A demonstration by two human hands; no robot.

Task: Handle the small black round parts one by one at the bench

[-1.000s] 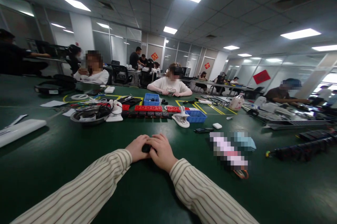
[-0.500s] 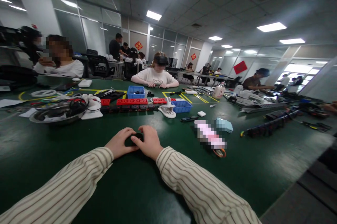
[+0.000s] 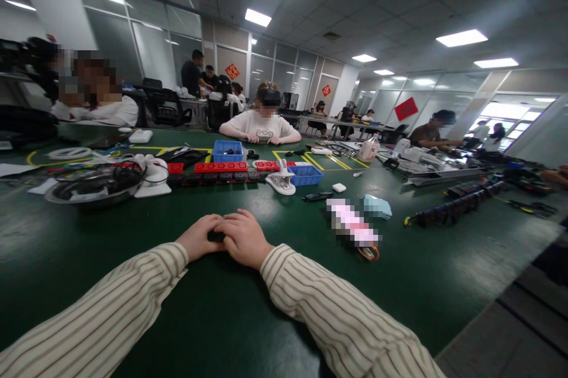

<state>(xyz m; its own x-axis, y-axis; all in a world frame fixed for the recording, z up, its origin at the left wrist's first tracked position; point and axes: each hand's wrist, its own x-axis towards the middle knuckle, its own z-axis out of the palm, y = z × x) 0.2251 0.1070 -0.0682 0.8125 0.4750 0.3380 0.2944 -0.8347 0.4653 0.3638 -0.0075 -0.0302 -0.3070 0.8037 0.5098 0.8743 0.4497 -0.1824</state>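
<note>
Left hand [image 3: 199, 238] is curled inward with a narrow gap between thumb and fingers, and a dark object [image 3: 216, 236] is held there. Right hand [image 3: 245, 239] is laid against it from the other side, its fingers placed over the left fingertips; whether the object is also gripped by it cannot be told. The object is located between the two hands, over the near part of the green table [image 3: 222, 322]. Most of it is covered by fingers, so neither its long axis nor the way it points can be determined. Beyond the hands, three containers are noted. Small dark items are contained in the rear blue bin [image 3: 228, 158]. The front blue bin [image 3: 306, 180] is set to the right, just beside a white clip-shaped device [image 3: 283, 181]; its contents cannot be made out. Dark cables and a pale piece are held in a round metal bowl [image 3: 110, 199] at the left. Between bowl and device, a row of red blocks [image 3: 220, 167] is laid out crosswise.
</note>
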